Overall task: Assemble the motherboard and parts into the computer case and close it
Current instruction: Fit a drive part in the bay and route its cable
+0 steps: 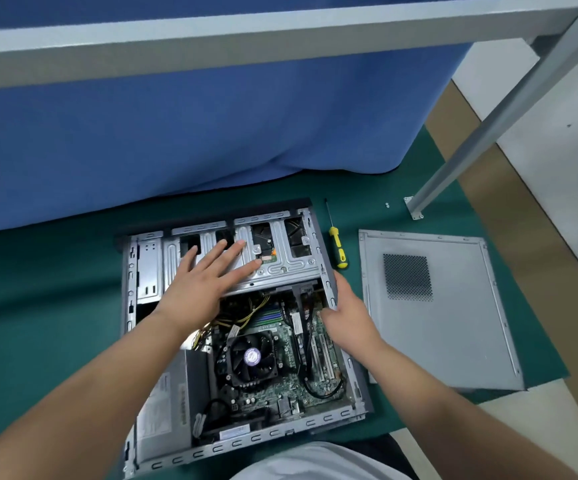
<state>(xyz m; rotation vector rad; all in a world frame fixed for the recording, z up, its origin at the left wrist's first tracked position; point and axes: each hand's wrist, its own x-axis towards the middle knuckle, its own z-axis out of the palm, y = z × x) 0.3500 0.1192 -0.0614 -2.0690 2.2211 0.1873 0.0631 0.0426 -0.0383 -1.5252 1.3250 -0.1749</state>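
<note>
Nearest to the camera, the computer case (pixel 246 441) lies open on the green mat (pixel 55 289), with the motherboard (pixel 273 358) already inside it. On the drive cage (pixel 280 265) the left hand (pixel 204 282) presses flat with straight fingers. At the case's right wall the right hand (pixel 348 315) grips the edge with curled fingers. I judge that the step in hand is seating the cage. Beyond the right fingers lie the screwdriver (pixel 337 247) and the side panel (pixel 453 306), well apart; probably next comes fastening, then closing.
</note>
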